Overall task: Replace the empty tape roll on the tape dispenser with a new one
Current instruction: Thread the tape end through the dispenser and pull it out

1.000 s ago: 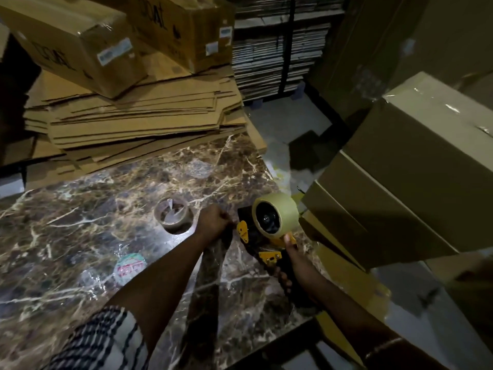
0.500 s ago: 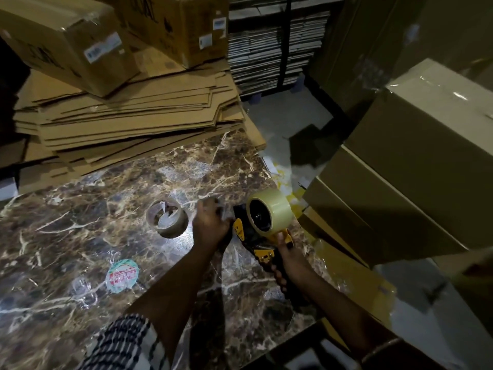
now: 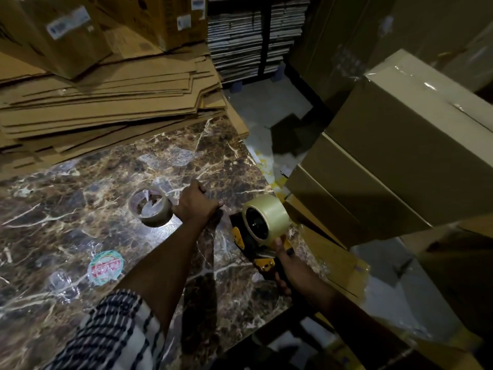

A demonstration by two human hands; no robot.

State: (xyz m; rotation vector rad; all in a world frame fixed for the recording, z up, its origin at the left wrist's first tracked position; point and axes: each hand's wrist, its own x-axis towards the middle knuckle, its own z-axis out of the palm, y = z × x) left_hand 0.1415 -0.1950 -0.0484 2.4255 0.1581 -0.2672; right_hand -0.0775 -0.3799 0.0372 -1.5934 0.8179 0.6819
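New tape roll [image 3: 266, 220] already seated on the dispenser [image 3: 246, 240]; roll axis runs roughly level, open core facing the camera's left; right hand [image 3: 286, 265] wrapped around the dispenser handle, thumb up against the roll's lower edge, holding the tool at the right edge of the worktop [image 3: 66, 209]; left hand [image 3: 197, 205] sits just left of the dispenser, fingers curled and pinched, seemingly on a clear tape tail coming off the roll; film is too faint to confirm, so treat that as a guess; empty tape roll [image 3: 150, 206] lies on the worktop touching or nearly touching the left hand's far side, tilted, bore up toward the camera; so it is out of the tool and out of the way. Key geometry: roll and front of the dispenser lie to the right of the left hand, close; left hand is the nearer free one for threading; tail needs to go under the roller and over the blade at the dispenser's front; judge swap done, threading pending; risk is the tail folding back on itself.
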